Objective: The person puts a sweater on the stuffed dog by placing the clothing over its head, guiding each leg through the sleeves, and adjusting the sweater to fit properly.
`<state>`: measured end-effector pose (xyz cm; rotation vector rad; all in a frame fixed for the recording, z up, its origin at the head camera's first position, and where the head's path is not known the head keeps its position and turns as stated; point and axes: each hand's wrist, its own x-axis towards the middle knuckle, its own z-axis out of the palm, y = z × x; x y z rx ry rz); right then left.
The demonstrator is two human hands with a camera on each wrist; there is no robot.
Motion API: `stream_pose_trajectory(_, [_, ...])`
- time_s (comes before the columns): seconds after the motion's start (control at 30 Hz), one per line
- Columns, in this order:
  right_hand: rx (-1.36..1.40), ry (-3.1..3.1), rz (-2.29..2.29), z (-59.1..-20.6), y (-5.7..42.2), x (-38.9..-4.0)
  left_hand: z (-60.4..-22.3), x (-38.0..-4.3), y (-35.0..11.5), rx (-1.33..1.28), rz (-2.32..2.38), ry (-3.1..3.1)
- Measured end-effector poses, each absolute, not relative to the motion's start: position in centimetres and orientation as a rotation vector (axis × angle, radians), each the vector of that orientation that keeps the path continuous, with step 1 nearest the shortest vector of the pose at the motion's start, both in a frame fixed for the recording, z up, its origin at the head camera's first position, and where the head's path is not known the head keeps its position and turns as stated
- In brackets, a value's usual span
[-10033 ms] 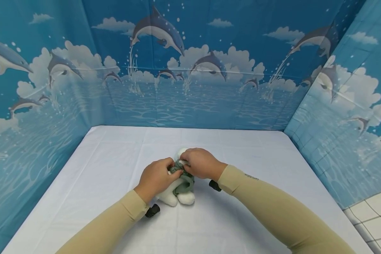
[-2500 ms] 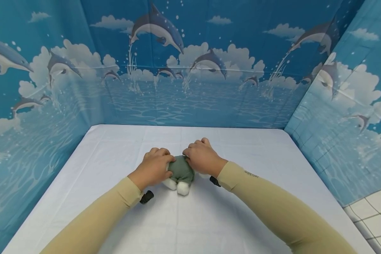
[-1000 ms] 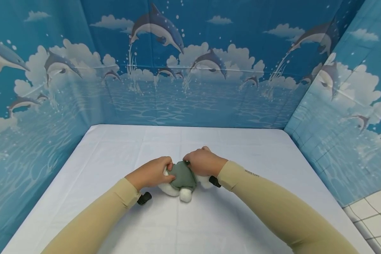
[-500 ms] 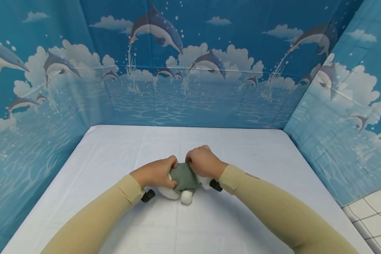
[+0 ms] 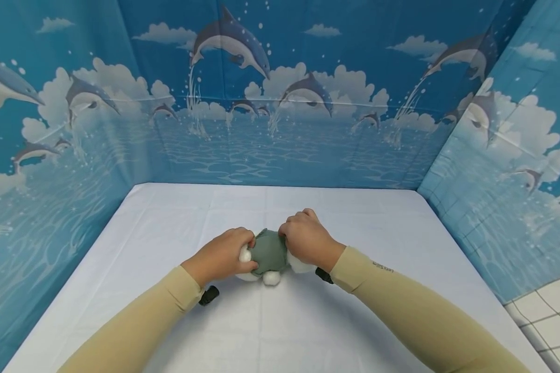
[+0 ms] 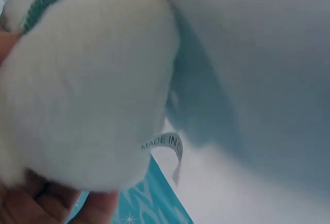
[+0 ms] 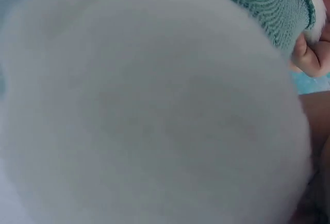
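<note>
A white plush toy [image 6: 98, 85] wears a green knit sweater [image 5: 269, 252], whose broad side faces up in the head view. A small round white part [image 5: 271, 278] sticks out below the sweater, and a larger white part [image 5: 301, 263] shows on the right. My left hand [image 5: 225, 254] grips the toy's left side, thumb near the sweater's lower edge. At the upper right, my right hand [image 5: 308, 239] pinches the sweater's edge; its fingertips are partly hidden. A printed label [image 6: 164, 141] hangs from the plush in the left wrist view. White plush fills most of the right wrist view.
A white-covered table [image 5: 261, 331] lies under both hands. Dolphin-print curtains [image 5: 284, 140] stand along its back and sides. Black wrist cameras [image 5: 209, 296] hang below the wrists. White tiles [image 5: 550, 316] show at the lower right.
Ten seconds ago both hands were at the sweater's gathered neck area; since then the toy has been turned. In the last half second, the toy shifted slightly away and my right hand moved right.
</note>
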<state>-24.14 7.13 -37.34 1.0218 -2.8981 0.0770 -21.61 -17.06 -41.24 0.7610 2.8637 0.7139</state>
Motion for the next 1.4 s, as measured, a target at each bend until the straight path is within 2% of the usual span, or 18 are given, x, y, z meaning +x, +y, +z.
stream_pose_trajectory(0.37, [1.24, -2.944, -0.025, -37.8, 7.3, -23.9, -41.7, -21.2, -17.1, 0.633, 0.883, 2.784])
stream_pose_trajectory(0.83, [1.239, -2.864, 0.447, -38.4, 8.8, -24.8, -41.8, -21.0, -17.8, 0.749, 0.787, 2.819])
stream_pose_trajectory(1.03, [1.296, -2.932, 0.342, -38.3, 8.5, -24.8, -41.8, -20.7, -17.7, 0.603, 0.788, 2.808])
stream_pose_trajectory(1.4, [1.295, -2.907, 0.163, -39.1, 7.5, -24.7, -42.0, -20.2, -15.3, 0.461, 0.504, 2.96])
